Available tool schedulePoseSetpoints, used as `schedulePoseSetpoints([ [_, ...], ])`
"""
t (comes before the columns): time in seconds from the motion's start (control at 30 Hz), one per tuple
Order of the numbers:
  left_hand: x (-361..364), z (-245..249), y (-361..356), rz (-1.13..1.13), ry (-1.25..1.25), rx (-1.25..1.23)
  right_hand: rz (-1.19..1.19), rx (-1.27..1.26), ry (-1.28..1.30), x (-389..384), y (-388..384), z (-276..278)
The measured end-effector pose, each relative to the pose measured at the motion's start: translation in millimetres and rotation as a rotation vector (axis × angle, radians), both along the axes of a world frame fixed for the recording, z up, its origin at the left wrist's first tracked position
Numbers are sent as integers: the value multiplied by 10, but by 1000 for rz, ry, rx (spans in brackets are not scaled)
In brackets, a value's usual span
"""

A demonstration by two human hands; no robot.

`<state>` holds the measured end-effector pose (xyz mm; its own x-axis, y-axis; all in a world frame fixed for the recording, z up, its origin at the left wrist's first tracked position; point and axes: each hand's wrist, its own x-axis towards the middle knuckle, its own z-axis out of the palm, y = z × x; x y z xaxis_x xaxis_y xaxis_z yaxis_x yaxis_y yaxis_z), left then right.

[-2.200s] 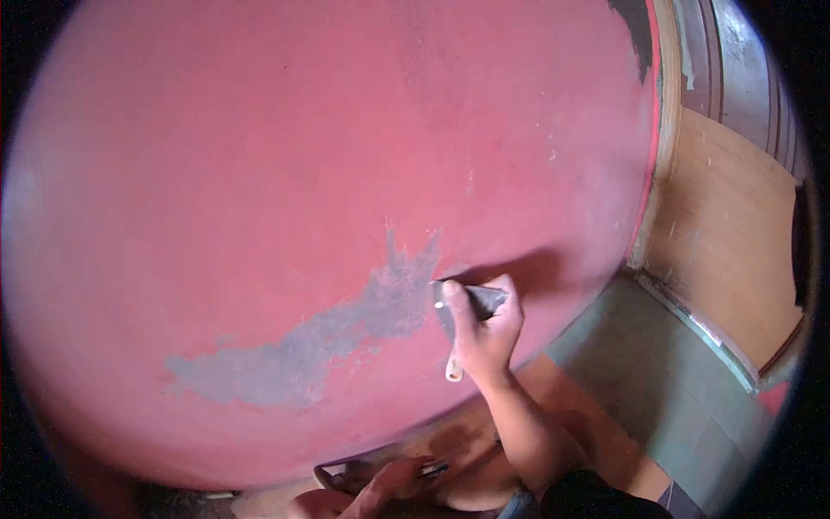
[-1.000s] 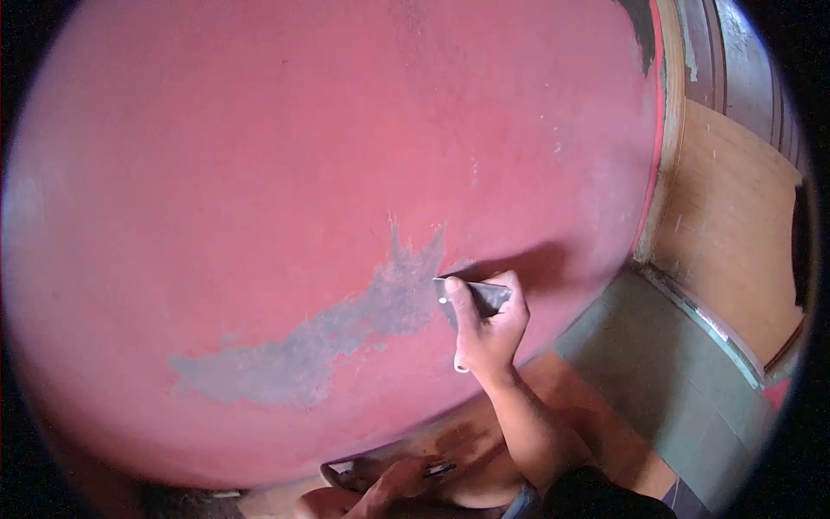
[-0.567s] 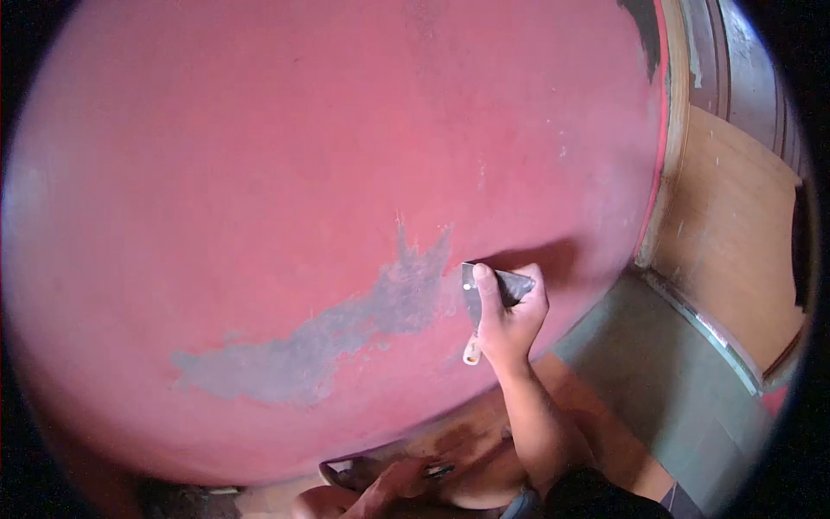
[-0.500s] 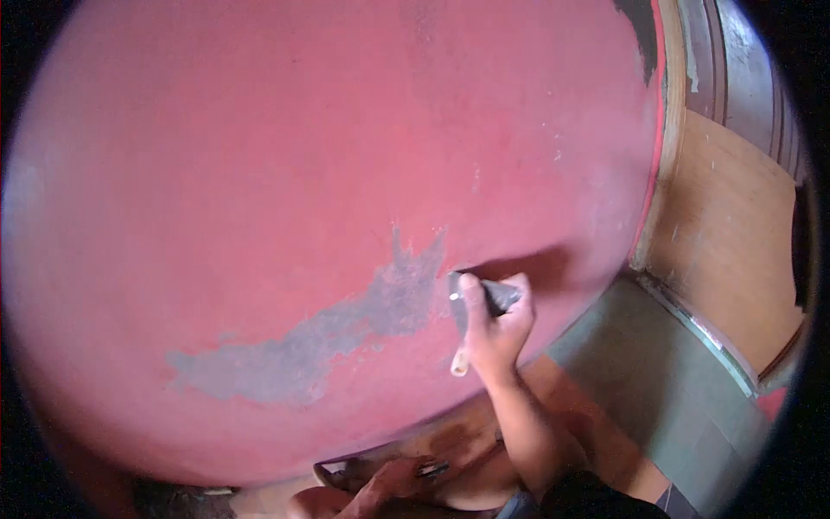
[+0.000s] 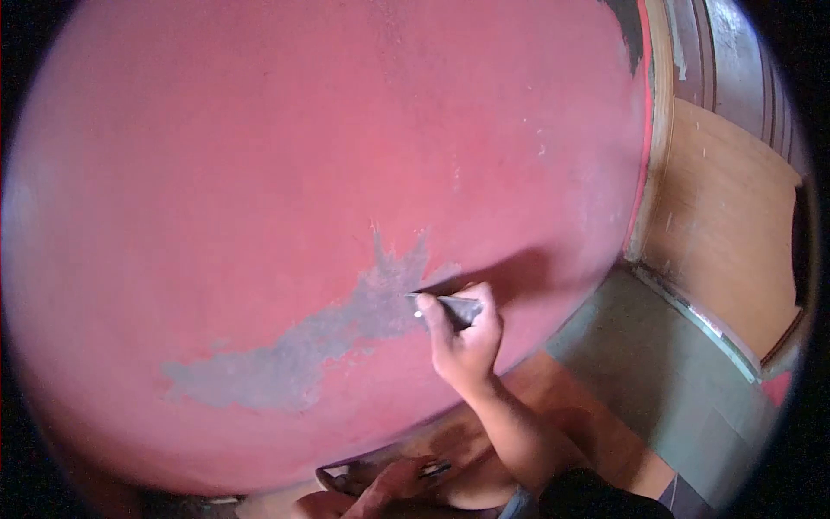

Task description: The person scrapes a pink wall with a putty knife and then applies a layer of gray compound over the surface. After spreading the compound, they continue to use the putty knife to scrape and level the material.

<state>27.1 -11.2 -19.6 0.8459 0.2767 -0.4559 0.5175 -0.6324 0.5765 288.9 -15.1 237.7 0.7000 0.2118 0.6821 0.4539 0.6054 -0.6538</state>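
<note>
My right hand (image 5: 467, 342) is closed around a putty knife (image 5: 462, 311), the thumb pressed along its dark, flat blade. The blade's edge is at the right end of a grey patch (image 5: 272, 372) on the pink wall (image 5: 259, 173). A hard shadow falls on the wall just right of the blade. Low in the view, my left hand (image 5: 398, 484) has its fingers curled beside a small dark object (image 5: 435, 469); I cannot tell what that hand holds. A dark curved rim (image 5: 333, 478) shows just left of its fingers.
A red edge and a wooden frame (image 5: 659, 130) bound the wall on the right, with a dark bare patch (image 5: 631, 35) near the top. Beyond stands a tan board (image 5: 726, 225). A greenish floor (image 5: 635, 363) lies below, with a pale strip (image 5: 692, 316) along the board's foot.
My right hand has moved left and slightly down with the putty knife, onto the grey patch's right end. The blade has turned, and its handle no longer shows. My left hand stays about where it was.
</note>
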Motion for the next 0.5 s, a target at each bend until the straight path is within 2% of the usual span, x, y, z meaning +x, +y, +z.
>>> schedulePoseSetpoints([
  [0.07, 16, 129, -26, -31, 1, -44, 63, 67, 237, 48, 33, 58],
  [0.1, -45, 7, 3, -31, 7, -16, -24, 21, 207, 102, 14, 86],
  [0.17, -131, -356, 47, -45, 9, 32, -46, 15, 176, 91, 24, 24],
  [0.27, -93, -317, 87, -18, -36, 52, -118, 40, 102, 6, 20, -9],
  [0.43, 6, 87, 12, -51, 51, 4, -11, -43, 126, 97, -81, 43],
  [0.5, -19, 86, 3, -78, 22, 6, -88, 8, 107, 66, -4, -14],
])
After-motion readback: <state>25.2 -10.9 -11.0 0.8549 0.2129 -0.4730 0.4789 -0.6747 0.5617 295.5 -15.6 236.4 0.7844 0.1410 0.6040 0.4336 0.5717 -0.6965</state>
